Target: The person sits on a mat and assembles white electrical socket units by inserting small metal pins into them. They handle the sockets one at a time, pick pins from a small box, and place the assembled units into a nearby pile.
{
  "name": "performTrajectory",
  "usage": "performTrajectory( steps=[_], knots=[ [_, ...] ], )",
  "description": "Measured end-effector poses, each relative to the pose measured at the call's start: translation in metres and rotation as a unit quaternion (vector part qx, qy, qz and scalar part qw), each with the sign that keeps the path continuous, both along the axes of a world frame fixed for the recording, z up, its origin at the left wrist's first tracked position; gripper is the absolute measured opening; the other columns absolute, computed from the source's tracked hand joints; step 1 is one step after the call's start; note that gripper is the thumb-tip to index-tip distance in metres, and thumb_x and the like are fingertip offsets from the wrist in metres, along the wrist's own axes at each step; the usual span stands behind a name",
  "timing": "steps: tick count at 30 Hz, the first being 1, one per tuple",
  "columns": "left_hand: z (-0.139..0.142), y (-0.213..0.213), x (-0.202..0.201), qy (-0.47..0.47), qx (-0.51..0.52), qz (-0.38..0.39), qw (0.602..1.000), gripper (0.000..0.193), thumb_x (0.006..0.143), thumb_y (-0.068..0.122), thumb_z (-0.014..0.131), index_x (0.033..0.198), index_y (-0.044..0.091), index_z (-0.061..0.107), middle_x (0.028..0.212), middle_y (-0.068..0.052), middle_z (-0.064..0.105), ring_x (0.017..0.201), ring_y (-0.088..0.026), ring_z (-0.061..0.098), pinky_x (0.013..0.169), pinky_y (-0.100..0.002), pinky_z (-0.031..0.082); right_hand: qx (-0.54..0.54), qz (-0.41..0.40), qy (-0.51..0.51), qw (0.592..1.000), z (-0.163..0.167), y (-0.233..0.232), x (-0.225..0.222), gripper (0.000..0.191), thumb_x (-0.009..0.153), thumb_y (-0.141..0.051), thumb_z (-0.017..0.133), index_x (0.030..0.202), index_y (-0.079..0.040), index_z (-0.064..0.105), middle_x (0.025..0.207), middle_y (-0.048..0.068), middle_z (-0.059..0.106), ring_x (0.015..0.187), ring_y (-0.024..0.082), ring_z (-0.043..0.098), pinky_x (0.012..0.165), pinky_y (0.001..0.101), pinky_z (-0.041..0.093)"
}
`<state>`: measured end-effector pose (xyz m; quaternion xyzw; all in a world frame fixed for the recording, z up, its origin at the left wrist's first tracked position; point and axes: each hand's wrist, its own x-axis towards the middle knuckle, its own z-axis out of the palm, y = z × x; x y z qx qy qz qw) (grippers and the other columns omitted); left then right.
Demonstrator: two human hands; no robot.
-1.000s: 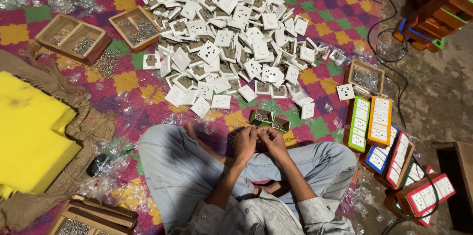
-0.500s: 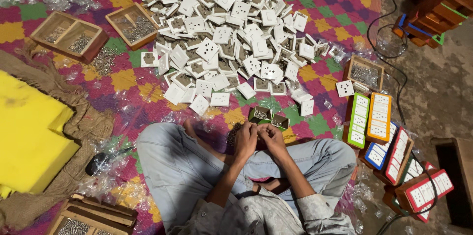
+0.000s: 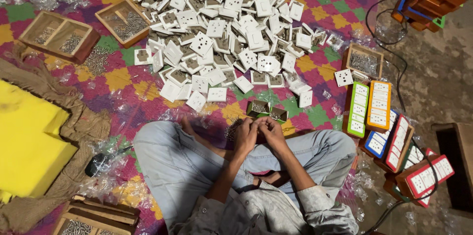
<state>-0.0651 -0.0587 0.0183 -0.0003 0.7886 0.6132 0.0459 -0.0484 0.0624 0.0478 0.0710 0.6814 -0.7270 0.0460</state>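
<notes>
Pinching small part (image 3: 257,125), both hands

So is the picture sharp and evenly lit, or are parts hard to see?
Head view: light falls brightest on the pile of white sockets, whose faces look slightly washed out; the corners and the right-side floor go dim. The left hand and right hand are small and soft, so what they pinch cannot be told.

Both hands sit slightly closer together vs. 1.0 s ago: left hand (image 3: 245,135) and right hand (image 3: 272,132) now touch at fingertips. Camera view shifted a bit; pile of white socket plates (image 3: 231,28) sits higher in frame.
</notes>
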Motion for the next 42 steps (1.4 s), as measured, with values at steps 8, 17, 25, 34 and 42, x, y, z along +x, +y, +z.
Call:
performTrajectory(
  steps=[8,17,25,34,42],
  knots=[
    [-0.002,-0.002,-0.001,0.017,0.018,-0.013,1.0,0.043,0.104,0.033,0.047,0.086,0.002,0.072,0.061,-0.014,0.067,0.06,-0.031,0.071,0.056,-0.044,0.051,-0.002,0.015,0.008,1.0,0.003,-0.002,-0.001,0.012,0.101,-0.006,0.058,0.107,0.001,0.065,0.091,0.001,0.065,0.079,0.008,0.059,0.072,0.0237,0.05],
    [-0.001,-0.004,0.0,-0.045,0.033,-0.01,0.998,0.06,0.106,0.039,0.045,0.062,0.003,0.066,0.05,-0.007,0.062,0.046,-0.021,0.066,0.05,-0.037,0.051,-0.021,0.033,-0.006,0.999,0.008,-0.004,-0.001,0.01,0.102,-0.007,0.057,0.103,0.001,0.062,0.081,0.005,0.064,0.07,0.012,0.061,0.066,0.026,0.05],
    [-0.023,-0.002,0.002,0.053,-0.148,-0.048,0.986,0.043,0.106,0.036,0.042,0.099,0.004,0.07,0.092,-0.02,0.071,0.089,-0.041,0.067,0.079,-0.051,0.05,0.007,0.032,0.047,0.998,-0.023,0.012,0.007,0.012,0.104,-0.015,0.061,0.102,-0.003,0.061,0.086,-0.001,0.058,0.076,0.007,0.054,0.067,0.0239,0.048],
    [-0.068,-0.001,0.012,0.026,0.048,-0.069,0.996,0.039,0.114,0.033,0.048,0.106,-0.002,0.063,0.088,-0.015,0.061,0.076,-0.027,0.056,0.067,-0.039,0.045,0.234,-0.004,0.142,0.962,-0.037,0.026,0.026,0.023,0.099,-0.023,0.07,0.115,-0.008,0.066,0.092,0.006,0.071,0.082,0.019,0.069,0.071,0.0336,0.055],
    [-0.063,-0.001,0.018,-0.096,0.285,-0.069,0.951,0.032,0.114,0.028,0.047,0.087,0.01,0.05,0.069,0.002,0.048,0.055,-0.005,0.043,0.05,-0.022,0.038,0.265,-0.035,0.279,0.923,0.025,0.031,0.036,0.014,0.106,-0.021,0.064,0.112,-0.008,0.063,0.104,0.009,0.07,0.096,0.024,0.071,0.081,0.0365,0.056]
  ],
)
